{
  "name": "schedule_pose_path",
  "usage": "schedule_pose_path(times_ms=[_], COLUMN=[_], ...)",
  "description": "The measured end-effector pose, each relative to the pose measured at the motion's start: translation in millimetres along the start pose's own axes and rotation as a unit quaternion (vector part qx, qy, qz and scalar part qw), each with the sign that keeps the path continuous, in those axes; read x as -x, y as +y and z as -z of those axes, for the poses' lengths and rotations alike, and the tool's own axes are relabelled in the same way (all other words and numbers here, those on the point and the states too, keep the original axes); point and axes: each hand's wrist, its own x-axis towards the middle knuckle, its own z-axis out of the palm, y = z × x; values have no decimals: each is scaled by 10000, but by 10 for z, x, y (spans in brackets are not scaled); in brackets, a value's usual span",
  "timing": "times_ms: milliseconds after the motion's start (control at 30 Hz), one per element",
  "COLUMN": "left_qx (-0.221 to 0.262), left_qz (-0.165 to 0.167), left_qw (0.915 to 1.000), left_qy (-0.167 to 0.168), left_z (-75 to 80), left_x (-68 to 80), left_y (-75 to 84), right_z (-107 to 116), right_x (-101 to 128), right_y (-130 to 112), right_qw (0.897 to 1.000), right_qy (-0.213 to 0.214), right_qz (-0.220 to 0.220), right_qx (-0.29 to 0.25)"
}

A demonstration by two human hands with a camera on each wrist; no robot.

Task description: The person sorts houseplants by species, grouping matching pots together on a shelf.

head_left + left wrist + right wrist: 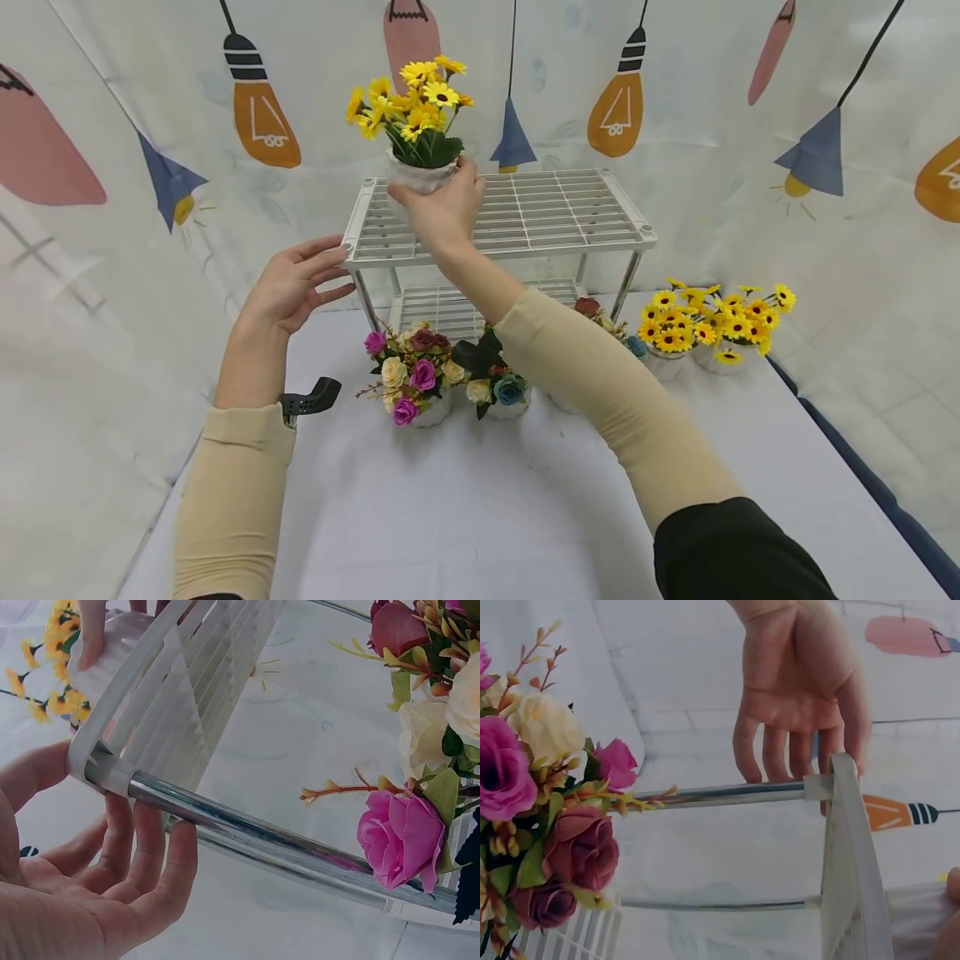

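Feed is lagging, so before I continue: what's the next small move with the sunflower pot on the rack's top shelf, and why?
Probably let go. The sunflower pot looks seated on the rack top shelf, the right hand grips its side, and the left hand braces the corner with straight fingers.

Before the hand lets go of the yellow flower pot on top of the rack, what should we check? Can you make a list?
1. Right hand grips the white pot of yellow flowers: ok.
2. Pot stands upright: ok.
3. Pot bottom fully resting on the rack's top shelf: cannot tell, the hand hides it.
4. Left hand steadies the rack's front left corner, fingers straight against it: ok.
5. Bare shelf beside the pot: ok.
6. Rose pots on the table stand away from the top shelf: ok.
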Motion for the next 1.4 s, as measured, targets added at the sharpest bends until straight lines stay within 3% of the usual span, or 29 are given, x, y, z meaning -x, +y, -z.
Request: schedule_pose_path(times_ms=[400, 733, 1000, 1233, 1400], left_qx=[44, -26, -11, 17, -25], left_qz=[-5, -30, -37, -75, -8], left_qw=[10000, 10000, 10000, 10000, 10000], left_qy=[-19, 35, 20, 58, 40], left_z=[-1, -20, 6, 6, -13], left_x=[7, -5, 0, -1, -1], left_y=[9, -13, -4, 7, -8], right_z=[-324, -358, -179, 117, 367], right_x=[19, -61, 7, 137, 226], right_y=[-30, 27, 21, 24, 74], right_qw=[9979, 9966, 9977, 9971, 9941], right_qy=[146, 173, -146, -576, -680], right_qz=[-307, -176, 61, 495, 848], right_qx=[553, 786, 658, 50, -69])
